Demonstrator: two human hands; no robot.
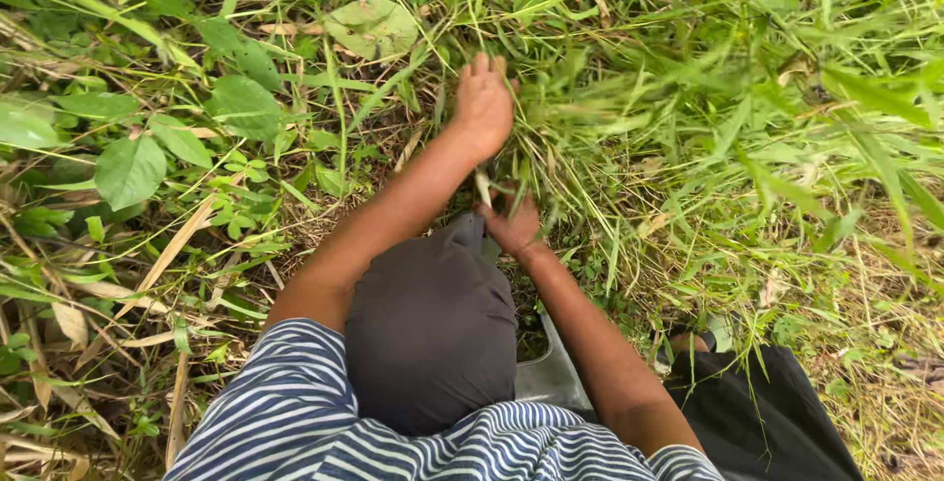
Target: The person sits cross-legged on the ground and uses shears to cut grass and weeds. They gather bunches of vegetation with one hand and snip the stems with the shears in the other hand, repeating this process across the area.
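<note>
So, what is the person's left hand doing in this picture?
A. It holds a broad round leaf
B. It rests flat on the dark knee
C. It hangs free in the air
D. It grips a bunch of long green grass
D: the left hand has its fingers closed around a bunch of long green grass, up ahead of the knee.

Broad green leaves [133,168] cover the ground at the left, with one pale rounded leaf [374,27] lying flat near the top centre. Dry straw-coloured stalks [172,250] run diagonally across the lower left, mixed with small low weeds [241,215]. At the bottom edge a navy-and-white striped shirt [295,422] adjoins a dark grey bent knee [431,329], with black fabric [777,412] at the lower right and a pale grey curved surface [553,375] between them.
</note>
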